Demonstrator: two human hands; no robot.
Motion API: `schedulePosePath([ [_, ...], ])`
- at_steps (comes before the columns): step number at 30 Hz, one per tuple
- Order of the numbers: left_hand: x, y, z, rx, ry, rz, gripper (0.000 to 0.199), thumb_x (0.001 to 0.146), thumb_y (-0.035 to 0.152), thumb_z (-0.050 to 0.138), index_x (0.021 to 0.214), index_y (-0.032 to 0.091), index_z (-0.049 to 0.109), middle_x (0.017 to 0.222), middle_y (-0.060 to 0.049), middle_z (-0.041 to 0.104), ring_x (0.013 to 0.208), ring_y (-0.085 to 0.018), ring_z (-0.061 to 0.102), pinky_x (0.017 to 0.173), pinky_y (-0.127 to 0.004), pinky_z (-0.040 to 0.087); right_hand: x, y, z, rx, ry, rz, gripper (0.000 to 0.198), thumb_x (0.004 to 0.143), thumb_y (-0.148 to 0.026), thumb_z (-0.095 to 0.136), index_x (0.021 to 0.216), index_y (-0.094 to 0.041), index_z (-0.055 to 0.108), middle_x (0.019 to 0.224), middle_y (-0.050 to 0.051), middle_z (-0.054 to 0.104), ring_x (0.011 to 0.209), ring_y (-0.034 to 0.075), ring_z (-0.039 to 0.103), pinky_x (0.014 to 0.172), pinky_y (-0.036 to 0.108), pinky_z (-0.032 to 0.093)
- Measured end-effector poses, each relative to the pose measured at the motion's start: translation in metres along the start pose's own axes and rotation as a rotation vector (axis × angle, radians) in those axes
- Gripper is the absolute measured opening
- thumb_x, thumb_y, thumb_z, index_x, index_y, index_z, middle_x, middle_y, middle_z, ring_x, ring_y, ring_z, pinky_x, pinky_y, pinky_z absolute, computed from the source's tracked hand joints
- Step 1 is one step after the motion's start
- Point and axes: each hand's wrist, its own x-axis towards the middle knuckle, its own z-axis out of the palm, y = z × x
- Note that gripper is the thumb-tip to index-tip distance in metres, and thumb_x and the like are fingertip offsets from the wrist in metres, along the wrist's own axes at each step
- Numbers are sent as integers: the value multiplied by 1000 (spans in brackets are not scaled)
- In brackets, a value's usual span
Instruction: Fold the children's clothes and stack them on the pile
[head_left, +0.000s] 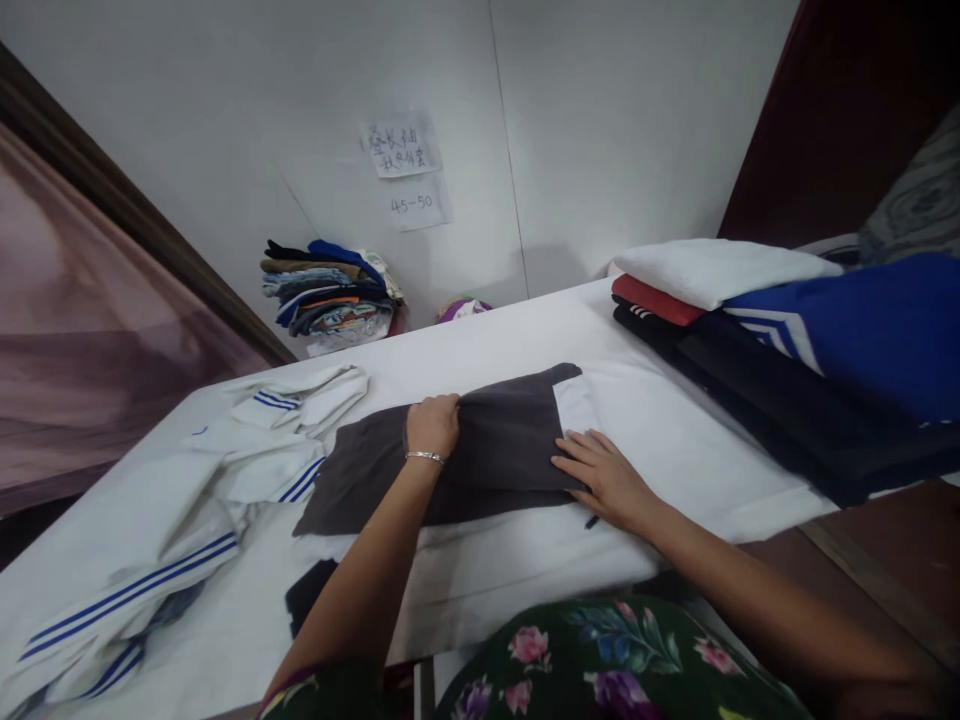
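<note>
A dark grey garment with white parts [510,430] lies folded on the white-covered table in front of me; its exact kind is hidden by the folding. My left hand [433,425], with a bracelet at the wrist, is closed on the grey cloth near its far edge, fingers curled under and partly hidden. Over the right end, where grey meets white, my right hand [604,478] rests flat with its fingers spread. Below the left forearm a black piece of cloth [309,590] shows at the near side.
To the left lies a loose white garment with blue stripes [202,545]. A pile of folded clothes [787,370] in navy, blue, red and white sits at the right. Beyond the white table [495,345] stands another clothes stack [334,290] by the wall, beneath paper notes [405,145].
</note>
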Motion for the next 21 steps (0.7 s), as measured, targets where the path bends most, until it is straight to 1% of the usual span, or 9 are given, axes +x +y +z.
schedulePosePath([
  [3,-4,-10,4,32,16,-6,32,88,22,42,111,23,64,110,-13,67,108,-30,55,92,-43,33,1,-5,7,-23,-29,11,52,84,-37,60,132,-21,52,143,13,43,136,31,32,111,55,21],
  [6,-10,-20,25,34,-84,-9,35,87,21,43,117,26,61,119,-10,64,111,-28,55,97,-43,31,1,-8,12,-16,-73,20,63,83,-52,57,135,-19,49,146,15,38,138,32,28,112,55,17],
  [9,-11,-26,39,9,-126,-31,38,87,23,42,122,26,58,124,-10,62,116,-26,53,103,-44,27,1,-4,8,85,-104,12,65,82,-59,54,135,-21,50,148,14,36,139,31,26,113,55,16],
  [11,-9,-28,38,-46,-114,-41,40,86,23,44,124,26,56,129,-10,59,120,-27,50,105,-45,24,-1,4,-2,236,-66,20,59,85,-57,51,133,-23,52,146,11,39,137,28,31,112,54,21],
  [13,-9,-27,30,-124,-50,-41,43,84,22,47,126,25,55,134,-10,54,125,-27,45,108,-46,20,-7,16,-14,406,84,93,48,89,-51,47,128,-25,56,141,8,47,132,24,40,110,49,30],
  [15,-16,-19,19,-214,59,-20,43,83,24,49,126,23,55,135,-10,53,127,-27,42,109,-45,19,-18,27,-24,504,287,226,39,91,-45,46,120,-25,62,130,7,58,122,22,51,105,44,39],
  [17,-31,-2,9,-322,127,45,39,84,29,50,121,21,59,129,-11,57,123,-28,45,107,-43,22,-34,36,-31,514,405,333,32,90,-41,49,111,-24,66,114,7,66,109,21,60,98,40,46],
  [19,-55,23,4,-443,81,154,32,84,34,52,111,21,65,114,-11,64,112,-28,52,102,-41,28,-52,40,-33,471,400,349,29,88,-40,51,104,-23,68,104,7,69,99,22,63,90,39,50],
  [21,-84,54,8,-523,-51,291,26,85,40,54,96,24,70,94,-10,69,94,-25,59,94,-39,34,-70,37,-31,409,321,300,28,88,-39,50,103,-24,69,101,7,68,96,22,63,84,39,52],
])
